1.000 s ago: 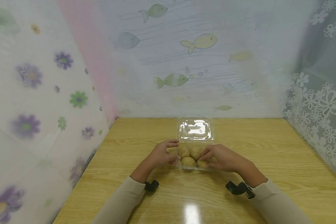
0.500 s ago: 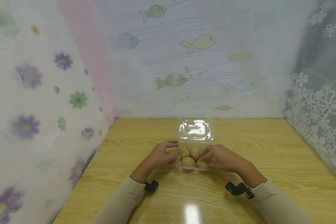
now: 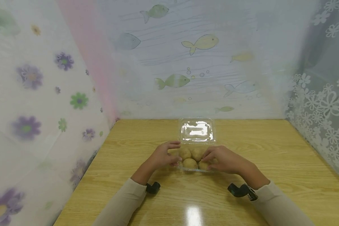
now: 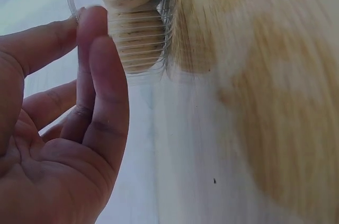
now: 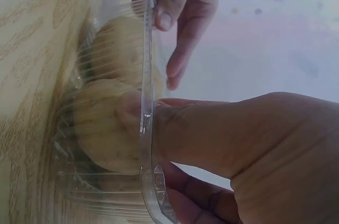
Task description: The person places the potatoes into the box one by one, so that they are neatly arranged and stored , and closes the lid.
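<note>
A clear plastic clamshell container (image 3: 187, 169) sits on the table with its lid (image 3: 196, 131) folded back. Several round potatoes (image 3: 190, 163) lie inside in two rows. At the container's left side, my left hand (image 3: 161, 156) holds the rim with thumb and fingertips, its upper fingers extended toward the hinge. My right hand (image 3: 224, 159) reaches over the right side, fingers curled round the front right potato (image 5: 106, 134), partly hiding it. In the right wrist view the thumb presses on that potato inside the wall. The left wrist view shows potatoes (image 4: 139, 44) through the ribbed side.
The wooden table (image 3: 147, 131) extends around the container. Behind it stands a fish-patterned curtain (image 3: 169, 100); flowered sheets (image 3: 31, 131) hang at the left and right. Each wrist carries a black camera mount (image 3: 153, 187).
</note>
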{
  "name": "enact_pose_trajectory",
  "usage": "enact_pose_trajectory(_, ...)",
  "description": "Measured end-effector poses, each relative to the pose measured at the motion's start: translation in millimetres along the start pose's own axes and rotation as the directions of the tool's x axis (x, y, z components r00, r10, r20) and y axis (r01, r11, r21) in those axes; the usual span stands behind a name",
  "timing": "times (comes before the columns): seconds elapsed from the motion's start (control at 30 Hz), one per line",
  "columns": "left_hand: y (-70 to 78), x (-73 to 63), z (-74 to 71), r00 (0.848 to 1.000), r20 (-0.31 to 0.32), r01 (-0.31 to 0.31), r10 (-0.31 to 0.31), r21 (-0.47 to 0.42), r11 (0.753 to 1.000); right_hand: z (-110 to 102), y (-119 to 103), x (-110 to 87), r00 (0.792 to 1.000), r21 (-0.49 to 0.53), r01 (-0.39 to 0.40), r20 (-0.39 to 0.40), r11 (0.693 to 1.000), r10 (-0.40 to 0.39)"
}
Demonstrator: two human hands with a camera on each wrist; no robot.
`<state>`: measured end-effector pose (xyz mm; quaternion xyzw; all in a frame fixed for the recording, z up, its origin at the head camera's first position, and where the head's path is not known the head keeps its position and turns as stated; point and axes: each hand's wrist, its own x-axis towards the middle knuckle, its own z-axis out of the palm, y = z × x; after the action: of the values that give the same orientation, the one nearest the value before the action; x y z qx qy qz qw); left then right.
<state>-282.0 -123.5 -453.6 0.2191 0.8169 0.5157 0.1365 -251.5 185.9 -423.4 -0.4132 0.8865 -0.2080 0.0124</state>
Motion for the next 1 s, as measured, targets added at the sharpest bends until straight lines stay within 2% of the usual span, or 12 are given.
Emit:
enact_pose_trajectory(0.2,-2.7,-0.8,-1.4,1.0,-0.008,-0.027,0.027,0.085,0.996,-1.4,3.8,-1.8,0.999,-0.008,0.034,-0.034,0.999,-0.035)
enact_pose_trajectory(0.3,-4.0,1.0,-2.4,0.997,-0.074,-0.011,0.02,0.117,0.993,-2.8,8.7,-1.9,0.992,-0.011,-0.012,-0.123,1.0,0.01)
enact_pose_trajectory(0.37,-5.4,5.8,-3.5,0.989,-0.146,0.007,0.01,0.115,0.993,-3.8,13.6,-0.7,0.968,0.008,-0.103,-0.228,0.995,0.102)
enact_pose_trajectory(0.4,-5.9,9.3,-4.4,0.983,-0.183,0.021,-0.003,0.097,0.995,-4.3,16.3,0.5,0.944,0.037,-0.163,-0.284,0.986,0.167)
enact_pose_trajectory(0.5,-6.7,23.3,-8.1,0.968,-0.244,0.054,-0.055,-0.012,0.998,-6.0,25.1,5.4,0.842,0.212,-0.337,-0.368,0.917,0.394)
enact_pose_trajectory(0.57,-6.2,32.5,-11.7,0.968,-0.235,0.063,-0.088,-0.114,0.991,-6.8,31.0,9.5,0.787,0.372,-0.401,-0.328,0.837,0.523)
enact_pose_trajectory(0.6,-5.3,36.8,-13.3,0.971,-0.216,0.063,-0.099,-0.171,0.983,-7.1,33.5,11.6,0.771,0.446,-0.413,-0.292,0.794,0.566)
enact_pose_trajectory(0.67,-2.8,43.2,-15.9,0.978,-0.181,0.05,-0.101,-0.266,0.963,-7.9,36.7,14.7,0.757,0.559,-0.42,-0.218,0.715,0.616)
enact_pose_trajectory(0.73,1.7,45.3,-17.6,0.981,-0.174,0.027,-0.086,-0.315,0.949,-8.3,38.2,15.6,0.752,0.632,-0.396,-0.193,0.666,0.63)
enact_pose_trajectory(0.83,9.4,42.3,-18.3,0.979,-0.201,-0.024,-0.043,-0.323,0.946,-10.8,34.9,11.4,0.744,0.684,-0.332,-0.234,0.65,0.626)
enact_pose_trajectory(0.93,13.7,33.3,-17.1,0.971,-0.239,-0.076,0.007,-0.281,0.957,-12.4,29.2,1.2,0.735,0.703,-0.261,-0.299,0.661,0.608)
enact_pose_trajectory(1.0,14.4,25.0,-15.2,0.969,-0.248,-0.082,0.013,-0.269,0.96,-11.5,23.8,-8.4,0.738,0.713,-0.221,-0.324,0.666,0.592)
